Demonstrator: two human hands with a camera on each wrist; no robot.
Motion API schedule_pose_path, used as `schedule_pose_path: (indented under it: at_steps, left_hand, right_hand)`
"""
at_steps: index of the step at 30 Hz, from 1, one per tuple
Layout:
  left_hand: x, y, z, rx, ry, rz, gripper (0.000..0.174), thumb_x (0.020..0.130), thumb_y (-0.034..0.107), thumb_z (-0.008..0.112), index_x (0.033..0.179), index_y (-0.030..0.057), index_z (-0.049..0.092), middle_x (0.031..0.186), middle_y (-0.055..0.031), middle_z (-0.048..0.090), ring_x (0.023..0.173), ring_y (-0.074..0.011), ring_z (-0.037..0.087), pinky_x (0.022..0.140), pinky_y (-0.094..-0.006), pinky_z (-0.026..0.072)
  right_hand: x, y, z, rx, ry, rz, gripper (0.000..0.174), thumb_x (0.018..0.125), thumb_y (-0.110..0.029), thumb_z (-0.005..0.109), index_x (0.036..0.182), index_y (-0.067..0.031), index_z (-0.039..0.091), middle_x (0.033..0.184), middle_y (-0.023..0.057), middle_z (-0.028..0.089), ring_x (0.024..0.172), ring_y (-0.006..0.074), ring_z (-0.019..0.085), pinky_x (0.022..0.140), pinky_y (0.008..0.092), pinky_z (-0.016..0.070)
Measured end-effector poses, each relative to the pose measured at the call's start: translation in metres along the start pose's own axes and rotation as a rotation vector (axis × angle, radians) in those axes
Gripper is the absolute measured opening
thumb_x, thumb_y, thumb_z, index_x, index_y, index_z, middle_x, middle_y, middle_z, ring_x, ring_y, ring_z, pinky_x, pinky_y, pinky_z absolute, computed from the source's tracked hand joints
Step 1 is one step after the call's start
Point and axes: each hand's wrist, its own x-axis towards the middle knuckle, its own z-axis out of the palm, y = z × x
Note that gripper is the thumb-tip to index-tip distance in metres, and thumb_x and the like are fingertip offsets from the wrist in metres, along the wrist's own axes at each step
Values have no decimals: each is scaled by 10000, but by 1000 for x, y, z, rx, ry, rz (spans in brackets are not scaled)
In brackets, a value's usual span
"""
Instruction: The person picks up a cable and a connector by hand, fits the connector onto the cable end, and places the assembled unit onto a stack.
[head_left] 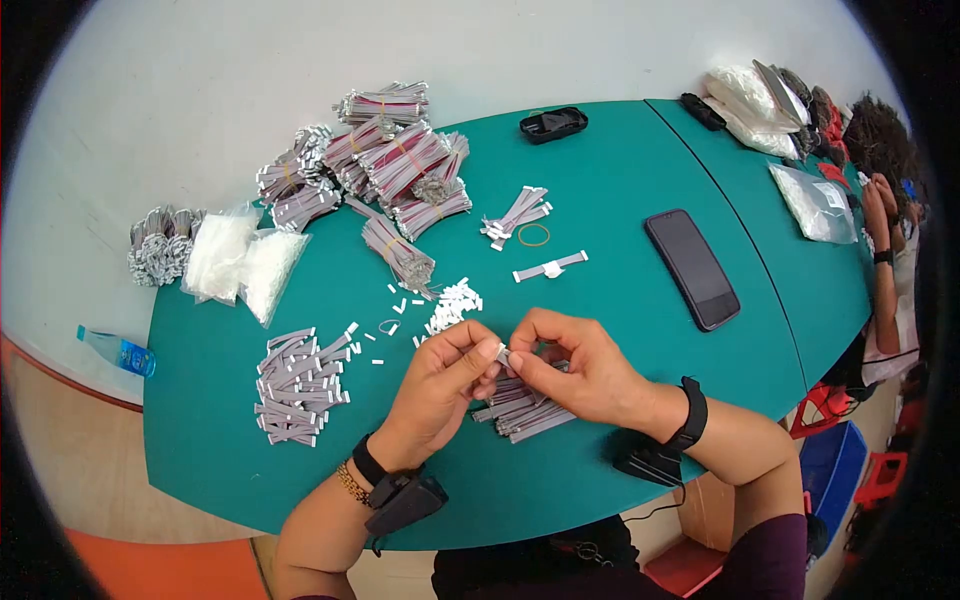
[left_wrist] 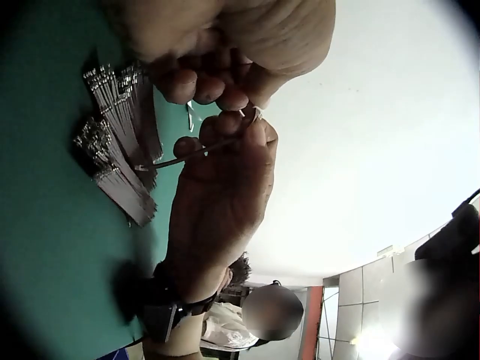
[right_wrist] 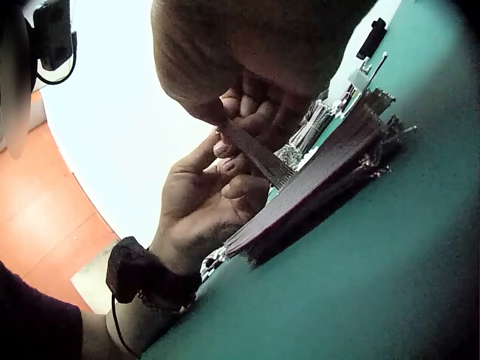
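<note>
Above the table my two hands meet fingertip to fingertip. My left hand pinches a small white connector between thumb and forefinger. My right hand pinches a short grey ribbon cable close to its end, right at that connector; the rest of the cable slants down from the fingers in the right wrist view. Where cable and connector meet is mostly covered by the fingertips. Below the hands lies a bundle of grey ribbon cables with bare metal ends. A heap of loose white connectors lies just beyond the left hand.
Cables with white ends are piled at left. Banded cable bundles and bags of white parts stand behind. A single cable, a rubber band and a phone lie beyond the right hand. Another person's arm is at far right.
</note>
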Motion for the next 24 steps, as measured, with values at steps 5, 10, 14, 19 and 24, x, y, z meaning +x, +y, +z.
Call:
schedule_pose_path:
  at_steps: [5,10,14,19,24]
  left_hand:
    - [0,0,1,19,14,-4,158,920,208,551,845,70,538,713,21,497,632,-51,422,582,-208,351]
    - [0,0,1,19,21,-6,159,921,208,550,843,69,540,709,19,493,626,-53,414,578,-208,348]
    - [0,-1,1,36,20,7,162,919,207,553,840,67,538,705,18,488,620,-54,404,575,-207,343]
    - [0,-1,1,65,28,32,166,917,207,557,837,63,536,699,18,482,615,-54,398,573,-207,338]
    - [0,-2,3,54,40,26,166,918,204,553,835,61,537,695,18,475,612,-56,395,573,-208,336]
  right_hand:
    - [-1,-1,1,-42,29,-4,99,857,-106,584,834,-18,544,680,-16,531,540,18,423,442,203,341]
    - [-1,-2,-1,-49,17,3,102,858,-106,585,831,-17,543,684,-11,537,548,17,435,442,205,348]
    - [0,-4,-1,-61,18,2,100,858,-100,582,829,-14,541,680,-11,529,553,17,434,441,207,350]
    - [0,-4,-1,-52,14,25,104,858,-98,582,826,-10,537,682,-10,520,563,18,433,447,207,354]
    - [0,-4,-1,-20,6,24,99,859,-93,579,832,-6,539,691,-11,521,595,15,435,456,202,359]
